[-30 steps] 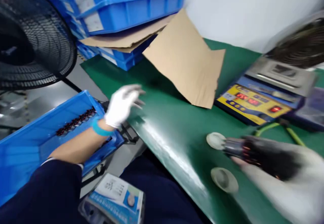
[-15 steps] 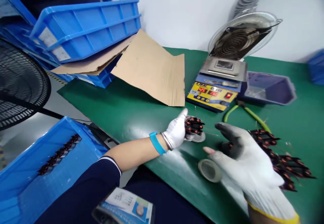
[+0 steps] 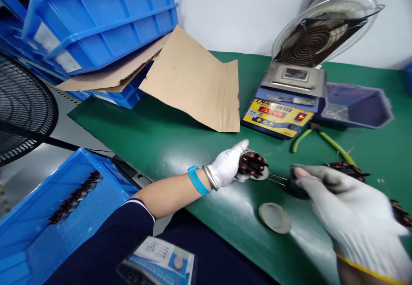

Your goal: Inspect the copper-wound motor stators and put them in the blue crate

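Observation:
My left hand [image 3: 230, 162], in a white glove, is closed around a motor stator [image 3: 252, 164] with black insulation and copper windings. Thin wire leads [image 3: 277, 178] stick out from it to the right. A round pale dish [image 3: 263, 173] shows just beneath the stator. My right hand [image 3: 344, 207], gloved in white with dark fingertips, has thumb and fingers brought together at a small dark object [image 3: 296, 186]; blur hides what lies between them. Behind this hand, more stators [image 3: 349, 170] are partly covered. Nearer me on the green table sits a round, shallow cup [image 3: 274, 217].
A yellow-fronted solder pot [image 3: 278, 115] stands at the back, with a purple bin [image 3: 357, 104] and green-handled pliers [image 3: 334, 145] beside it. Cardboard [image 3: 196, 83] leans at back left near stacked blue crates [image 3: 103, 23]. A lower-left blue crate [image 3: 61, 250] holds a row of stators.
My right hand has gone from spread fingers to a pinch and shifted right in view. The stator in my left hand has turned slightly. The view itself has moved a little.

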